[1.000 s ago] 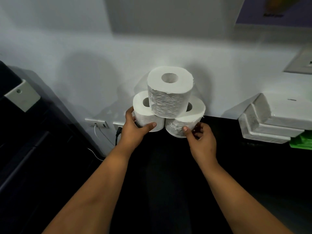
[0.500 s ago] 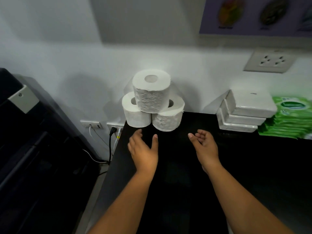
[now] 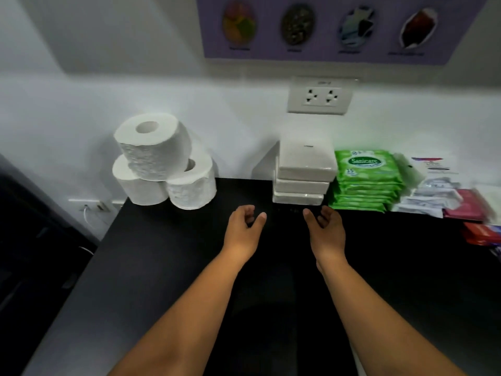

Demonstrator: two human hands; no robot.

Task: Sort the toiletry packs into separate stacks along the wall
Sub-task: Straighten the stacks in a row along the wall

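Black counter (image 3: 168,267), hands withdrawn from rolls (image 3: 162,164), seemingly empty

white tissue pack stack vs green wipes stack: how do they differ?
Colour: the white tissue pack stack is plain white with no readable label; the green wipes stack is bright green and branded Sanicare.
Build: the white stack shows three thick, blocky packs; the green stack holds more, thinner and flatter packs.
Height: the white stack stands taller.
Shared: both sit on the black counter against the wall, side by side.
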